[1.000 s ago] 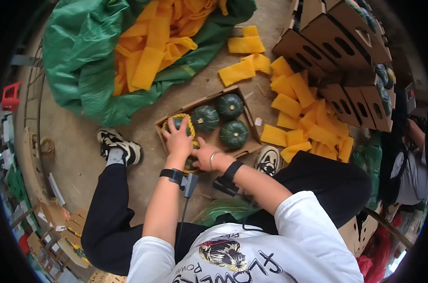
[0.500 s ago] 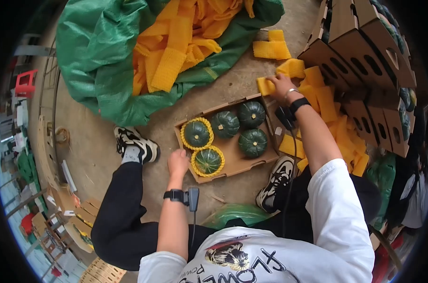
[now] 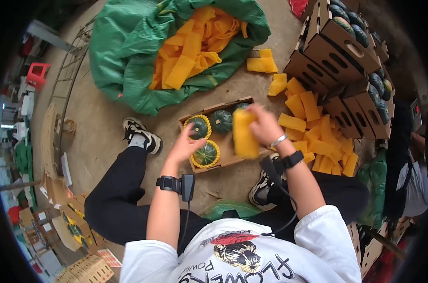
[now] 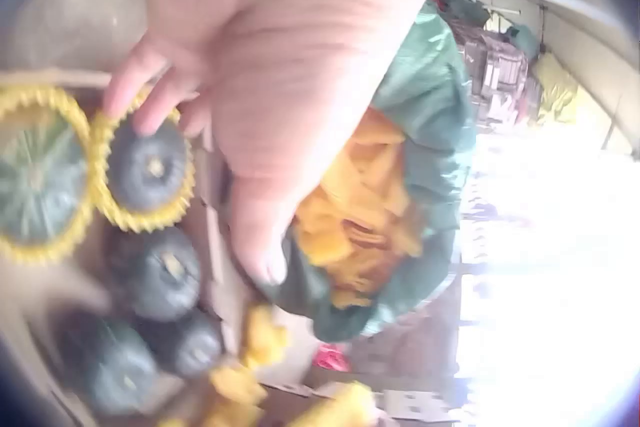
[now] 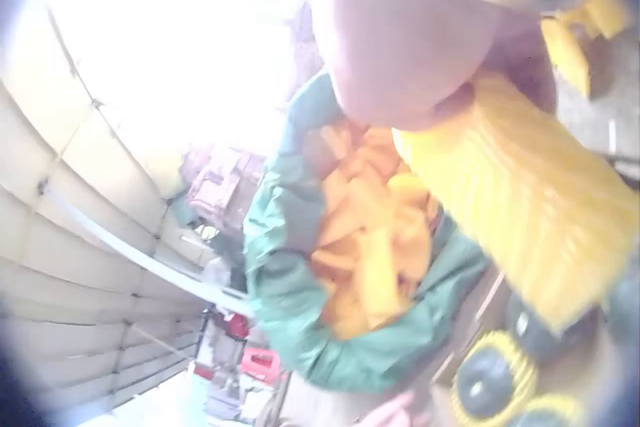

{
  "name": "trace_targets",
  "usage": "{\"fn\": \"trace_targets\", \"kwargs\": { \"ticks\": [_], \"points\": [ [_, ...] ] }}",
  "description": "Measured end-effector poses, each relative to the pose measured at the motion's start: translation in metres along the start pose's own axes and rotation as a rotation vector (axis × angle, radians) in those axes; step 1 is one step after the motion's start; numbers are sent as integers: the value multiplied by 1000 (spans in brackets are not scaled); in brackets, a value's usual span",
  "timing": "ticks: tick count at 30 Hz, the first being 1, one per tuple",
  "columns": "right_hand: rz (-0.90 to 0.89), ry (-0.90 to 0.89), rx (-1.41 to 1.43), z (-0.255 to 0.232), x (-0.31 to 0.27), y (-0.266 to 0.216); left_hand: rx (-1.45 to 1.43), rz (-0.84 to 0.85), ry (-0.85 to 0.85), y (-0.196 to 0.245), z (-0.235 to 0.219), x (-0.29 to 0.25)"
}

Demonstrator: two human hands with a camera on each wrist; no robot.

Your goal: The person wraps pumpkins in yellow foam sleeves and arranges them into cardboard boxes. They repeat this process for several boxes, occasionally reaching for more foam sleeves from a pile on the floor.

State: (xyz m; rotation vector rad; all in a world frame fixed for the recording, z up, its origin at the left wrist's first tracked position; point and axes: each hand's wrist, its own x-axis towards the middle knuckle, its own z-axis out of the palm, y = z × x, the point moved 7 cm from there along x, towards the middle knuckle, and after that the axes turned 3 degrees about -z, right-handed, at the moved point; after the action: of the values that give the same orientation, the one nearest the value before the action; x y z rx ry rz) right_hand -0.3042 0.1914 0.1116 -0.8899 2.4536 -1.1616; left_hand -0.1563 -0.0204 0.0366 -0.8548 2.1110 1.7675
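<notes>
My right hand (image 3: 267, 126) pinches a flat yellow foam net sleeve (image 3: 244, 137) above the right half of a shallow cardboard box (image 3: 226, 150). My left hand (image 3: 182, 146), its fingers spread and holding nothing, hovers at the box's left side. Beside it are two dark green squashes, the far one (image 3: 199, 127) and the near one (image 3: 205, 154), each ringed by a yellow foam net. A bare squash (image 3: 221, 121) sits to their right. The held sleeve and right hand partly cover other bare squashes, which appear in the left wrist view, such as one squash (image 4: 155, 272).
A green sack (image 3: 124, 56) full of yellow foam nets lies beyond the box. More loose nets (image 3: 325, 141) are heaped on the floor at right, before stacked cardboard boxes (image 3: 339, 56) of squashes. A shoe (image 3: 143, 135) stands left of the box.
Both hands were at the netted squashes, then my right hand reached right to the loose nets. Now it is back over the box with one sleeve, and my left hand has come nearer the netted squashes.
</notes>
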Motion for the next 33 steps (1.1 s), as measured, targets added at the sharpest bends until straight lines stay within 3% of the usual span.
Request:
{"fn": "trace_targets", "kwargs": {
  "ticks": [1, 2, 3, 5, 6, 7, 8, 9, 10, 11, 12, 13, 15, 16, 17, 19, 20, 21, 23, 24, 25, 26, 27, 28, 29, 31, 33],
  "points": [
    [-156, -143, 113, 22, -14, -25, -96, -23, -244, 30, 21, -24],
    [-7, -301, 329, 44, -30, -35, -146, 26, -481, 46, 44, -47],
    [148, -459, 540, 63, -50, -43, -225, 178, -521, 69, 59, -71],
    [341, -679, 710, 78, -84, -55, 74, 347, -379, 61, 54, -89],
    [336, -820, 812, 89, -102, -54, 75, 354, -381, 57, 56, -97],
    [336, -819, 808, 95, -106, -47, 103, 181, -350, 41, 57, -100],
    [140, -619, 737, 88, -97, -44, 129, 5, -319, 25, 56, -103],
    [-51, -421, 658, 74, -90, -52, 123, 4, -319, 21, 55, -106],
    [68, -180, 895, 56, -81, -41, -43, 21, -435, 21, 59, -112],
    [431, -117, 1390, 59, -85, -28, -213, 38, -547, 22, 62, -117],
    [443, -150, 1462, 55, -89, -47, -214, 313, -393, 41, 58, -116],
    [454, -180, 1538, 56, -94, -61, -221, 313, -383, 42, 58, -111],
    [347, -274, 976, 67, -93, -47, -274, 149, 124, 25, 21, -91],
    [172, -128, 246, 51, -81, -40, 180, 68, 342, 18, 3, -83],
    [169, -137, 242, 58, -77, -37, 172, 64, 347, 10, 2, -76],
    [-190, -4, -140, 61, -63, -62, 332, 103, 142, -5, 20, -62],
    [-212, -167, -71, 84, -58, -54, -309, 110, -331, -11, 48, -61],
    [-211, -291, 5, 97, -49, -55, -315, 97, -323, -22, 49, -59],
    [-90, -533, 8, 120, -24, -31, -999, -100, -281, -43, 46, -49],
    [-71, -536, 6, 127, -17, -24, -1011, -112, -229, -46, 42, -43],
    [-89, -718, -91, 134, 5, -21, -1013, -121, -217, -50, 39, -37],
    [-108, -687, -162, 145, 22, -2, -356, -120, 116, -63, 14, -33],
    [13, -664, -513, 131, 42, -8, 320, -107, 414, -58, -10, -33],
    [-8, -421, -756, 134, 61, 3, 695, 35, 458, -32, -9, -37],
    [7, -435, -862, 146, 67, 18, 696, 19, 452, -37, -2, -36],
    [110, -498, -893, 167, 66, 35, 930, 330, 395, -30, 33, -40],
    [16, -400, -868, 166, 65, 37, 948, 293, 373, -32, 40, -36]
  ]
}}
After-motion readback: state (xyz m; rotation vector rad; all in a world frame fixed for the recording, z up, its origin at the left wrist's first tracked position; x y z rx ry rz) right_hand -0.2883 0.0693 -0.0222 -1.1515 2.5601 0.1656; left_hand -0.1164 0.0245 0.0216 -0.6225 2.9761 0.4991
